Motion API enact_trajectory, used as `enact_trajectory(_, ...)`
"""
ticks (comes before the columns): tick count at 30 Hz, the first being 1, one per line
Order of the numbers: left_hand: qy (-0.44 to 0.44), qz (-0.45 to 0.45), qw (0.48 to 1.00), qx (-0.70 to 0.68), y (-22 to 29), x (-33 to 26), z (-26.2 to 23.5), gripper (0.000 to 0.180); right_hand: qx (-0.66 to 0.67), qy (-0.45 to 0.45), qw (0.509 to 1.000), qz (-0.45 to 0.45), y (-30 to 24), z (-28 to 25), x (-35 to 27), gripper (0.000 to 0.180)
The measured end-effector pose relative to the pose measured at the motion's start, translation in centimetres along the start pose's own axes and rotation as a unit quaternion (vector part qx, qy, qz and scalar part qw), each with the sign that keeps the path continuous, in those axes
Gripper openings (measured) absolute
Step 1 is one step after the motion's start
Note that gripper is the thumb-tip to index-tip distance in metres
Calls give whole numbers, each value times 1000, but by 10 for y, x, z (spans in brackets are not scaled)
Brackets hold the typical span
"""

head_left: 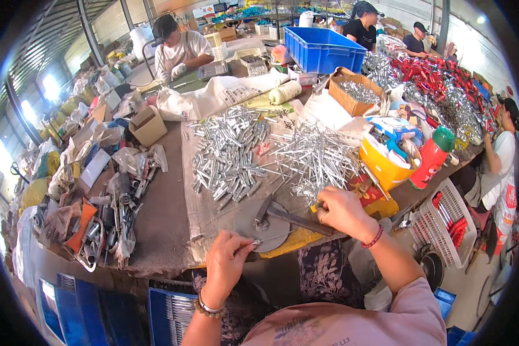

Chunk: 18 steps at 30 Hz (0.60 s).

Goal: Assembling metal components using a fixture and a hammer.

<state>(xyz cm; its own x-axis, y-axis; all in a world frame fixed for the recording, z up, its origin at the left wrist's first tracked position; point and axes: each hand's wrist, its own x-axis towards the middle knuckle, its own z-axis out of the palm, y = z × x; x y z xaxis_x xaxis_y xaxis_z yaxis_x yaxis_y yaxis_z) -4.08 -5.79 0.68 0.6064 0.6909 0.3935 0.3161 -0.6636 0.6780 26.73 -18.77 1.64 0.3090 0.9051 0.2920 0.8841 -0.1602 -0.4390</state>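
Observation:
My left hand [227, 259] pinches one end of a thin metal rod [274, 237] at the near edge of the table. The rod reaches over a round grey metal plate [245, 222]. A hammer [297, 219] lies with its head on that plate and its handle toward the right. Just above the handle's end is my right hand [345, 212], fingers curled together; whatever they hold, if anything, is hidden. Beyond my hands lie a heap of short silvery metal sleeves [228, 153] and, to its right, a heap of thin metal rods [323, 158].
Right of the rods stand a yellow container [383, 164] and a red bottle with a green cap [434, 155]. A cardboard box [354, 95] and a blue crate [323, 49] sit farther back. Tangled metal parts [112, 213] crowd the left. Several people work around.

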Motion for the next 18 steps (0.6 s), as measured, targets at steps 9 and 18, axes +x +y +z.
enact_trajectory(9,3,4,1000,-16,-3,3,2,13,-49,38,992,-106,6,-2,4,18)
enact_trajectory(18,7,13,1000,11,0,0,0,13,106,73,979,-158,-47,5,18,14)
